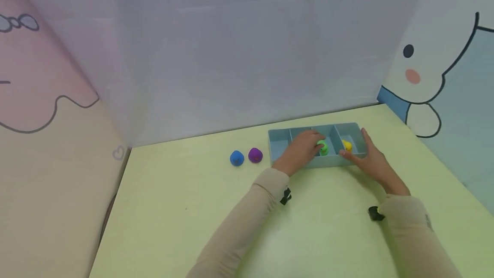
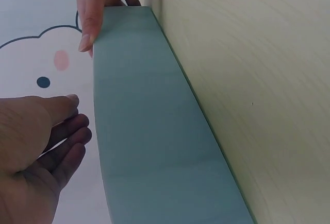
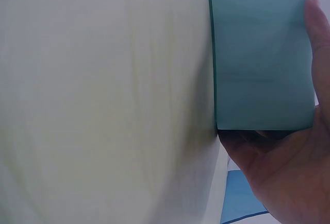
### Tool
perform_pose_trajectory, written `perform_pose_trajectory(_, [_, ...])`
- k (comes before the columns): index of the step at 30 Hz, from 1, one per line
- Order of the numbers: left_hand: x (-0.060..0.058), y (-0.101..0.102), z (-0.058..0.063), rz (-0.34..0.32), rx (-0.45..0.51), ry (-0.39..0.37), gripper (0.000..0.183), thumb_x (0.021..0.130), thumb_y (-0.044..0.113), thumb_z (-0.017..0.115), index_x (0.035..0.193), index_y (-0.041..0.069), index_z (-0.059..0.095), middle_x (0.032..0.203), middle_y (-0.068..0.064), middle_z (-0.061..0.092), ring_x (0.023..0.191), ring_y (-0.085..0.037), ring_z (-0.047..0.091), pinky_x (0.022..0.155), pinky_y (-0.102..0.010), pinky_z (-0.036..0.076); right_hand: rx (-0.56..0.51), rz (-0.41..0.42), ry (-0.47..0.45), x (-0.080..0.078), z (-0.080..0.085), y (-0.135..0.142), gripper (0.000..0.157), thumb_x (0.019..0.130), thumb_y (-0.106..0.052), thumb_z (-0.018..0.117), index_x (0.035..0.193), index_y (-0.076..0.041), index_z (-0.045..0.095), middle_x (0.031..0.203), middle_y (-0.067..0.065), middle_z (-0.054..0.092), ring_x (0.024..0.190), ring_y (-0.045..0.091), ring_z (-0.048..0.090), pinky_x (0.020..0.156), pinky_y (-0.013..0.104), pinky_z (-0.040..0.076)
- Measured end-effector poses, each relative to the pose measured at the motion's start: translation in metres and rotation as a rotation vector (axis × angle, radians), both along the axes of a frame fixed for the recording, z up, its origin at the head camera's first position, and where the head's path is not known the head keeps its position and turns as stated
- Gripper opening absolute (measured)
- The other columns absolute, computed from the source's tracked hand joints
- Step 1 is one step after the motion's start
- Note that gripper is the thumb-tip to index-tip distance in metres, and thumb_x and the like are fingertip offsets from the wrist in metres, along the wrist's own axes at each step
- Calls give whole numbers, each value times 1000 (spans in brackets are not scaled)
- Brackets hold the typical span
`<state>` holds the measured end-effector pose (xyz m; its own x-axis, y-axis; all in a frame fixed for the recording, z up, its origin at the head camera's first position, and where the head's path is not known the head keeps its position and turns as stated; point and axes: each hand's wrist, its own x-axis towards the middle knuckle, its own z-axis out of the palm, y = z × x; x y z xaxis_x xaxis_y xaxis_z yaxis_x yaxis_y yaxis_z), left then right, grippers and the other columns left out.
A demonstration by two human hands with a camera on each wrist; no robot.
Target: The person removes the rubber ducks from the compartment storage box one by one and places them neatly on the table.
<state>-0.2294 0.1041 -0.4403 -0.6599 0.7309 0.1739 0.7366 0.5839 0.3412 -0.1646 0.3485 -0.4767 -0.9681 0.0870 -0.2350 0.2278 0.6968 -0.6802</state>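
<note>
While gripping the tray (image 1: 328, 162) with the right hand (image 1: 372, 158), held the left hand (image 1: 302, 149) loosely over the green toy (image 1: 324, 149)

While spreading the right thumb wide from its fingers, clasped the tray's right end, with that thumb at the front rim near the yellow toy (image 1: 347, 146). Held the left fingers bent, empty and narrowly parted from their thumb, just above the green toy in the third compartment from the left.

From the head, saw the yellow toy in the rightmost compartment, plus the blue toy (image 1: 237, 158) and purple toy (image 1: 255, 155) side by side on the table (image 1: 154, 205), left of the tray. From the left wrist, saw the gap at the left fingertips, beyond the tray's outer wall. From the right wrist, saw the palm round the tray's end.
</note>
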Motion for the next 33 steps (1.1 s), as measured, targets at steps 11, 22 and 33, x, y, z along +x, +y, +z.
perform_pose_trajectory(11, [-4, 23, 5, -4, -119, -5, 29, 105, 21, 58, 130, 12, 69, 130, 1, 70, 123, -12, 65, 106, -21, 52, -23, -4, 7, 4, -3, 3, 113, 94, -67, 57, 158, -28, -27, 169, 28, -9, 150, 63, 9, 112, 80, 25])
perform_pose_trajectory(22, [-7, 35, -2, 82, -193, -11, 10, 102, 21, 64, 100, 18, 73, 124, 7, 73, 119, -10, 66, 106, -33, 49, -35, 10, 37, 5, -4, 1, 113, 94, -66, 59, 157, -32, -27, 170, 25, -9, 152, 61, 9, 114, 79, 24])
perform_pose_trajectory(33, [-2, 45, 1, 150, -271, 54, 11, 99, 12, 66, 91, 20, 64, 91, 8, 71, 80, -8, 57, 78, -28, 34, -16, 0, 57, 5, -5, 0, 113, 94, -65, 60, 159, -29, -25, 170, 25, -8, 151, 61, 11, 114, 78, 24])
